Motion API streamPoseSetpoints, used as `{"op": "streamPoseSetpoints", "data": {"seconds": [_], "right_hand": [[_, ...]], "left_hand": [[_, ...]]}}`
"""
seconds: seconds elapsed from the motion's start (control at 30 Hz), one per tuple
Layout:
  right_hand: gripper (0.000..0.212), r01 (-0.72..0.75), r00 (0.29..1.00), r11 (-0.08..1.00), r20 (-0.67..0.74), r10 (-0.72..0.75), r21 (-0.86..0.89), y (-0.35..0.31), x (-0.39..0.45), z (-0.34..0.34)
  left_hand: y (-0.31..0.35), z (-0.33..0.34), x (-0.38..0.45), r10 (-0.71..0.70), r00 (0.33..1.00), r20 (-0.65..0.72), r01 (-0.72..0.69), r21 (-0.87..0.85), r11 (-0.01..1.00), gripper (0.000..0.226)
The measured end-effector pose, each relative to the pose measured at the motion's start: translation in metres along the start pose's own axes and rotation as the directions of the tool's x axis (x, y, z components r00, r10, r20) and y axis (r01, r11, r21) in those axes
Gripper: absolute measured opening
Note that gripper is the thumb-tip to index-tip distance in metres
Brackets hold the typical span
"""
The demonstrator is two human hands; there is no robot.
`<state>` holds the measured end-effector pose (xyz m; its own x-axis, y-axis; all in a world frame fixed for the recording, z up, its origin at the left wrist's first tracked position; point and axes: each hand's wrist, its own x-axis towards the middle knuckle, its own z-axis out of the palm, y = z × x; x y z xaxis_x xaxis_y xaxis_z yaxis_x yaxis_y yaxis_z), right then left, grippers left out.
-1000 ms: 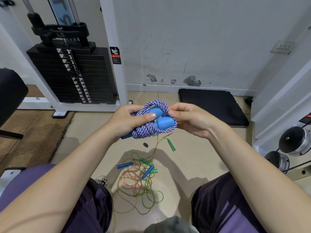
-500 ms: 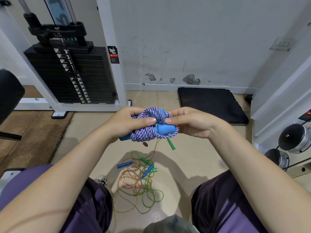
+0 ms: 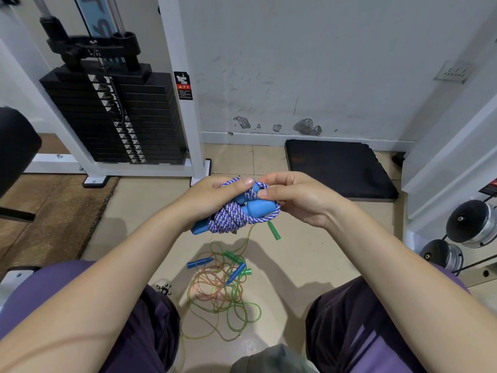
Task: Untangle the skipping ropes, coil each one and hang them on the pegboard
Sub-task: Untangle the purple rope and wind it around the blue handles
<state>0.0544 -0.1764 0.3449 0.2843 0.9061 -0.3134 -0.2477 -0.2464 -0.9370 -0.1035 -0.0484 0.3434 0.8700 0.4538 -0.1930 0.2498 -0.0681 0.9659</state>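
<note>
A blue-and-white braided skipping rope [image 3: 233,217] with light-blue handles is bundled into a coil, held in front of me above the floor. My left hand [image 3: 209,197] grips the left side of the coil, thumb pressed on top. My right hand [image 3: 298,197] pinches a rope strand at the top of the bundle between thumb and fingers. On the tiled floor below lies a tangle of thin green and orange ropes [image 3: 219,294] with small blue handles [image 3: 199,263] and green handles [image 3: 274,230]. No pegboard is in view.
A weight-stack machine [image 3: 118,114] with a white frame stands at the back left. A black mat [image 3: 338,168] lies by the wall. Dumbbells [image 3: 470,224] sit on a rack at the right. My knees frame the floor tangle.
Both hands have turned the coil and drawn closer over its top; my right fingers moved from the handle end to pinch a strand at the top of the bundle.
</note>
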Motion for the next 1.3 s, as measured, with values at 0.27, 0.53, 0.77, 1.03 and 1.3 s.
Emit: {"op": "streamPoseSetpoints", "data": {"seconds": [0.27,0.53,0.77,1.03,1.3], "right_hand": [[0.019,-0.027,0.998,0.995,-0.046,0.032,0.098,-0.001,0.001,0.004],[0.014,0.136,0.915,0.978,-0.399,-0.062,0.16,-0.011,0.007,-0.009],[0.02,0.132,0.915,0.991,-0.386,-0.116,0.014,-0.012,0.008,-0.028],[0.019,0.204,0.843,0.915,-0.413,-0.345,-0.348,-0.015,0.002,-0.027],[0.011,0.303,0.692,0.802,-0.46,-0.556,-0.515,-0.02,-0.002,-0.022]], "left_hand": [[-0.008,-0.003,0.007,0.019,0.999,-0.05,-0.017,0.041,0.999,0.024],[-0.011,-0.007,0.009,0.001,0.999,-0.036,0.003,0.111,0.994,0.073],[-0.016,-0.014,0.01,-0.035,0.999,-0.037,0.04,0.15,0.988,0.055],[-0.024,-0.015,0.015,-0.037,0.997,-0.063,0.048,0.175,0.983,0.039],[-0.039,-0.021,0.03,-0.094,0.984,-0.151,0.134,0.283,0.95,0.047]]}}
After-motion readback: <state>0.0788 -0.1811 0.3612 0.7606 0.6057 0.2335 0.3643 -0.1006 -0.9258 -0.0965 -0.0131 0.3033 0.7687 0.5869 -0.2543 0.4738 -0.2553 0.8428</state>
